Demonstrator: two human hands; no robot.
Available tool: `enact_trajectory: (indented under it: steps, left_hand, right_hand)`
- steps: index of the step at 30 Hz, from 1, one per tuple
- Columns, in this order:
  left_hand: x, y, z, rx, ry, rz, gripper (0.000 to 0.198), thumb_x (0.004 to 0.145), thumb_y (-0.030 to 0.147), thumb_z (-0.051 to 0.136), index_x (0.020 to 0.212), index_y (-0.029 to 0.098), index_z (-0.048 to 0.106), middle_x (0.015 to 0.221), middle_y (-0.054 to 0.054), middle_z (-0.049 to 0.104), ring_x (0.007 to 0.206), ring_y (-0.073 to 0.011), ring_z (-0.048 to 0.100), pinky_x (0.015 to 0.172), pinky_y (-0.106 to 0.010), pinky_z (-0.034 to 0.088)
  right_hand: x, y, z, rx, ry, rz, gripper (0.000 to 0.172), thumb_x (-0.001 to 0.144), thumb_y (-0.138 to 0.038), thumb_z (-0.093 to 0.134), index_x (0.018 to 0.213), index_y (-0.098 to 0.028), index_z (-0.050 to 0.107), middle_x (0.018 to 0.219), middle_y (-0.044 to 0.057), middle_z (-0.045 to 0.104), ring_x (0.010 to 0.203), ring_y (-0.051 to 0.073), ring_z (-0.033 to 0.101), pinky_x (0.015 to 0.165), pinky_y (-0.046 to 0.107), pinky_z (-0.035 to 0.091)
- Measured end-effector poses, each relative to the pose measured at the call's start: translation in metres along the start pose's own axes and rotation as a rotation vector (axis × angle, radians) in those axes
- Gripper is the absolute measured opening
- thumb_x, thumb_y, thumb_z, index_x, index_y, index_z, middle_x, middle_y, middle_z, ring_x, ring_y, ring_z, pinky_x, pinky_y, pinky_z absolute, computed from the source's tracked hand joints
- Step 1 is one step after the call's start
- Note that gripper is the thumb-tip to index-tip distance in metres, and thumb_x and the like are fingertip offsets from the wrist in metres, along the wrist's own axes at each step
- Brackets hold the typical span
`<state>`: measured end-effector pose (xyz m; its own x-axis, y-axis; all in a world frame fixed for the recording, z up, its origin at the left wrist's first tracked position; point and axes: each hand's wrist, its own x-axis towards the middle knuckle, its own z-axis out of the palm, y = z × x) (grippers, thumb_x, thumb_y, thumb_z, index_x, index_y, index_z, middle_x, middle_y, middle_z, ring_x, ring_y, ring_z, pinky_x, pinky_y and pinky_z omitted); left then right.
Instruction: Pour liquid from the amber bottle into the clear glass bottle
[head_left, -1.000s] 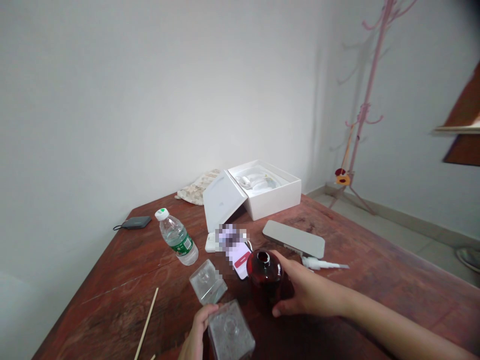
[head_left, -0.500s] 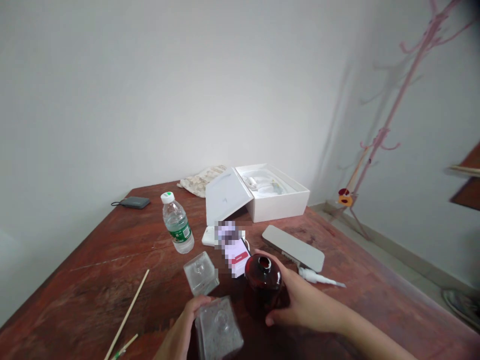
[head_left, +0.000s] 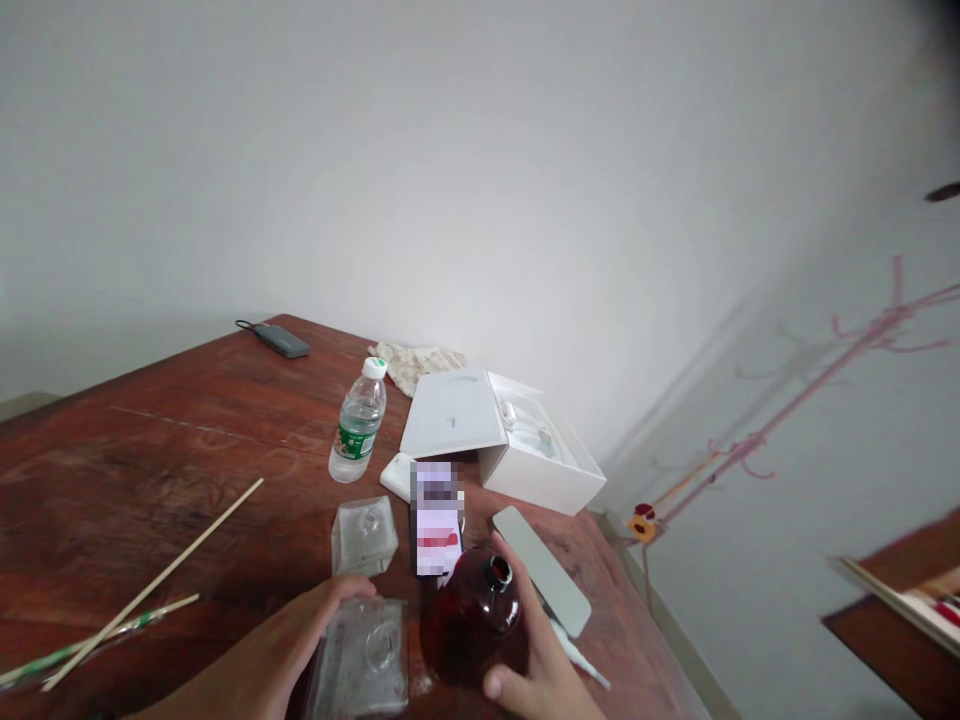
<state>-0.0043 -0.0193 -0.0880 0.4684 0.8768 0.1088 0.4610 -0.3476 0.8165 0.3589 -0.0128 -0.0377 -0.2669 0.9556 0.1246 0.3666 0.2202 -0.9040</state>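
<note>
My right hand (head_left: pixel 544 640) is wrapped round a dark brown, open-mouthed bottle (head_left: pixel 469 620), thumb in front and fingers behind its right side. Beside it, my left hand (head_left: pixel 307 625) grips a clear square plastic container (head_left: pixel 367 655) at its left and far edge, partly hiding that side. A second, similar clear container (head_left: pixel 365 535) sits just beyond, apart from the hand. Behind the brown bottle lies a phone (head_left: pixel 437 530) with a lit, blurred screen. A white pump head (head_left: pixel 581 655) with a thin tube lies to the right of my right hand.
A water bottle (head_left: pixel 358 425) stands behind the containers. An open white box (head_left: pixel 540 485) with its lid (head_left: pixel 454 415) leaning is at the back. Chopsticks (head_left: pixel 161 580) lie left, a flat grey case (head_left: pixel 541 570) right, a dark power bank (head_left: pixel 281 340) far left. A pink coat rack (head_left: pixel 810 385) stands beyond.
The camera view has tilted and shifted, so the table and objects appear rotated clockwise. Both hands keep their holds on the container and the brown bottle.
</note>
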Motion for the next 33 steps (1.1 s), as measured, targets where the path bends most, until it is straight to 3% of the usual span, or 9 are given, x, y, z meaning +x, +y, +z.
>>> enact_trajectory:
  steps: [3,7,9,11,15,22,27,33]
  left_hand:
    - [0.004,0.0,0.002,0.02,-0.009,0.014,0.099,0.08,0.029,0.084,0.168,0.037,0.039,0.171,-0.009,0.053,0.154,-0.0433,0.053,0.129,-0.059,0.042]
    - [0.007,0.024,-0.01,0.036,-0.048,-0.036,0.093,0.079,0.028,0.081,0.164,0.034,0.043,0.171,-0.01,0.052,0.156,-0.0424,0.051,0.13,-0.062,0.04]
    - [0.008,0.041,-0.018,0.02,-0.067,-0.041,0.091,0.078,0.027,0.081,0.161,0.034,0.045,0.169,-0.01,0.055,0.155,-0.0415,0.053,0.13,-0.061,0.042]
    - [0.01,0.054,-0.025,0.01,-0.073,-0.036,0.089,0.076,0.027,0.081,0.158,0.033,0.048,0.166,-0.011,0.059,0.152,-0.0416,0.055,0.129,-0.06,0.044]
    - [0.011,0.064,-0.029,0.019,-0.091,-0.07,0.087,0.077,0.028,0.08,0.158,0.029,0.048,0.167,-0.013,0.057,0.153,-0.0425,0.053,0.129,-0.061,0.043]
    - [0.012,0.068,-0.033,-0.002,-0.074,-0.025,0.083,0.073,0.023,0.082,0.152,0.03,0.054,0.157,-0.009,0.067,0.144,-0.0395,0.063,0.125,-0.053,0.049]
    - [0.013,0.071,-0.035,0.023,-0.069,-0.038,0.082,0.076,0.024,0.08,0.153,0.029,0.052,0.158,-0.011,0.066,0.144,-0.0399,0.063,0.126,-0.054,0.048]
    - [0.011,0.07,-0.034,0.017,-0.058,-0.01,0.082,0.075,0.026,0.081,0.151,0.029,0.053,0.155,-0.011,0.067,0.142,-0.0386,0.064,0.125,-0.053,0.049]
  right_hand:
    - [0.002,0.017,-0.006,0.006,0.09,-0.083,0.125,0.078,-0.099,0.062,0.173,-0.021,0.038,0.176,0.019,0.046,0.167,0.047,0.035,0.135,0.058,0.03]
    - [0.026,0.05,-0.018,0.141,0.237,-0.005,0.11,0.079,-0.101,0.053,0.163,-0.03,0.054,0.143,0.018,0.077,0.139,0.047,0.068,0.106,0.057,0.059]
    - [0.043,0.069,-0.024,0.143,0.273,0.05,0.1,0.083,-0.099,0.049,0.157,-0.032,0.061,0.128,0.019,0.083,0.124,0.047,0.077,0.091,0.056,0.063]
    - [0.057,0.087,-0.029,0.17,0.352,0.112,0.1,0.077,-0.103,0.051,0.149,-0.036,0.067,0.118,0.016,0.086,0.111,0.044,0.081,0.08,0.051,0.064]
    - [0.06,0.105,-0.031,0.224,0.358,0.119,0.09,0.079,-0.102,0.048,0.14,-0.04,0.072,0.117,0.014,0.087,0.107,0.042,0.082,0.077,0.048,0.064]
    - [0.034,0.077,-0.028,0.283,0.28,-0.018,0.095,0.078,-0.104,0.047,0.144,-0.04,0.072,0.134,0.014,0.082,0.125,0.042,0.076,0.099,0.054,0.06]
    - [0.034,0.052,-0.025,0.249,0.312,0.036,0.102,0.073,-0.108,0.045,0.136,-0.035,0.078,0.126,0.016,0.084,0.123,0.043,0.076,0.096,0.054,0.062]
    - [0.027,0.025,-0.015,0.246,0.317,0.029,0.109,0.073,-0.111,0.04,0.142,-0.034,0.076,0.135,0.015,0.081,0.13,0.043,0.074,0.103,0.053,0.061]
